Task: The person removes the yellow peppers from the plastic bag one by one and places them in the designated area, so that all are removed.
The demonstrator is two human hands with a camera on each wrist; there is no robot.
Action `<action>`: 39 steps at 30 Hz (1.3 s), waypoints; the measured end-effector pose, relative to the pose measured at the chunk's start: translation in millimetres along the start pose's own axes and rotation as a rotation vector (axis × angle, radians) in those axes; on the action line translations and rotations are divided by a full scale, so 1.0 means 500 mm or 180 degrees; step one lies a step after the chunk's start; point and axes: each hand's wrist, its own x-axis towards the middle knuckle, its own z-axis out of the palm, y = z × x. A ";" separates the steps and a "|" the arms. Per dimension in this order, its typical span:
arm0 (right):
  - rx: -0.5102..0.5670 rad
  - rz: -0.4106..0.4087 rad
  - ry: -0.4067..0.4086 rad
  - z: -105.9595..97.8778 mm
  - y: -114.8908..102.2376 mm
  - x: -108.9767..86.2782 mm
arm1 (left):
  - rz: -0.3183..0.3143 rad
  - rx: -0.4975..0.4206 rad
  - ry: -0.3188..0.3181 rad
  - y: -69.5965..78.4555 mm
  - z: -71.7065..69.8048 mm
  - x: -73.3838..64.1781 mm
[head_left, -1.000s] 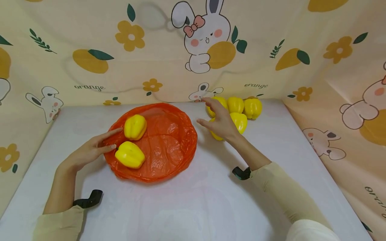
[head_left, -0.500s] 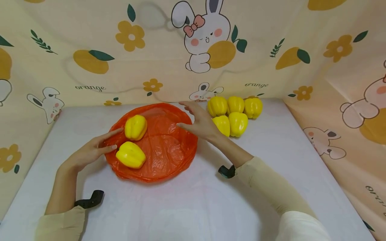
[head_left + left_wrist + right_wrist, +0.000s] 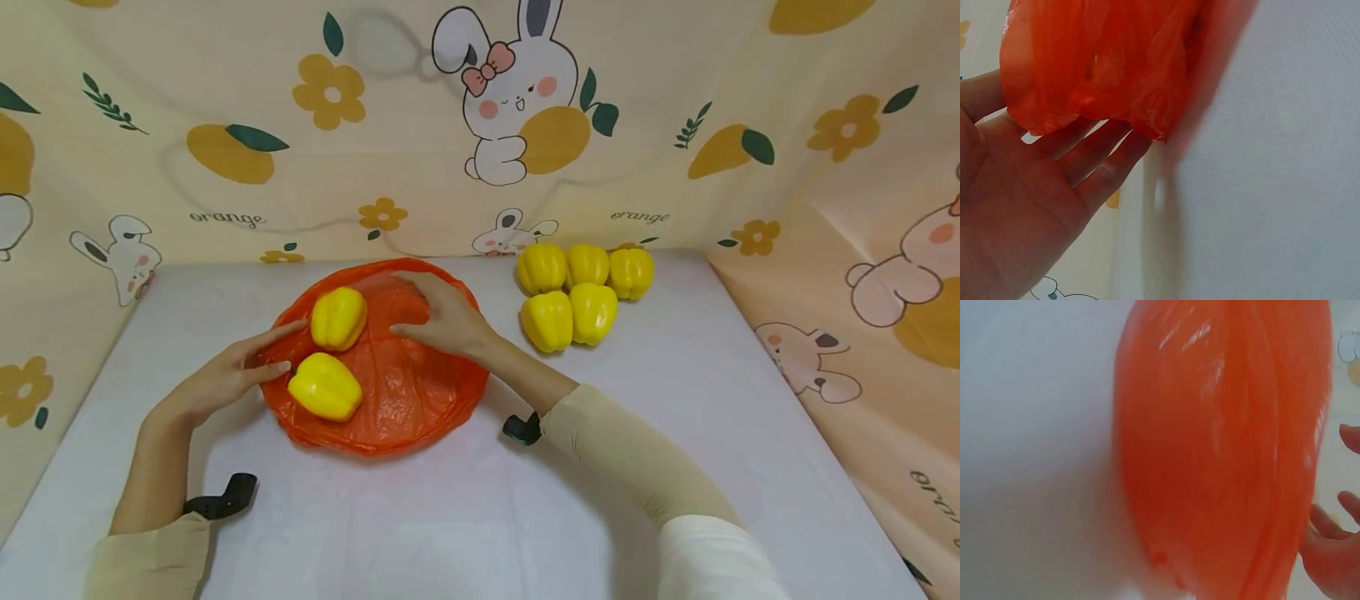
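Note:
Two yellow bell peppers (image 3: 326,386) lie in the left part of an orange-red plastic bag (image 3: 405,392), spread wide in a round shape with its rim turned up. At the bag's left rim rests my left hand (image 3: 213,375), fingers and thumb spread and reaching over the edge beside the peppers. In the left wrist view, the fingers of this hand (image 3: 1029,194) are extended and partly hidden by the bag. Over the bag's right half, my right hand (image 3: 450,321) has spread fingers with nothing between them. The right wrist view has this hand (image 3: 1335,556) partly behind the bag's side.
Several more yellow bell peppers (image 3: 546,321) stand in a cluster at the back right of the white table (image 3: 480,525). A patterned cloth (image 3: 420,150) with rabbits and flowers hangs behind the table and along its sides.
My right hand has moved left from in front of the pepper cluster to over the bag, uncovering the cluster's peppers. The left hand and the two peppers in the bag have stayed put.

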 end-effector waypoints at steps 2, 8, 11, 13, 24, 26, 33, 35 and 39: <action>0.0101 0.0039 -0.0064 0.012 -0.004 0.010 | 0.0007 0.0003 0.0001 0.001 -0.001 0.001; 0.0069 0.0061 -0.0185 0.047 -0.021 0.038 | -0.0064 0.0008 0.0001 0.001 -0.002 0.002; -0.0056 0.0143 -0.0208 0.062 -0.030 0.050 | -0.0052 0.0024 -0.0007 0.002 0.000 0.001; -0.0142 0.0253 -0.0225 0.071 -0.034 0.057 | -0.0042 0.0032 -0.0017 0.003 0.000 0.001; -0.0316 0.0702 -0.0377 0.105 -0.038 0.089 | -0.0016 0.0007 -0.0050 0.003 -0.001 0.004; -0.0253 0.0741 -0.0411 0.112 -0.038 0.095 | -0.0021 0.0008 -0.0049 0.002 -0.001 0.003; -0.0066 0.0928 -0.0437 0.136 -0.038 0.109 | -0.0035 0.0001 -0.0062 -0.001 -0.001 -0.002; -0.0029 0.0964 -0.0386 0.142 -0.037 0.112 | -0.0041 -0.0009 -0.0062 -0.001 0.000 -0.002; -0.0030 0.0893 -0.0327 0.149 -0.032 0.116 | -0.0026 -0.0025 -0.0067 -0.003 0.000 0.000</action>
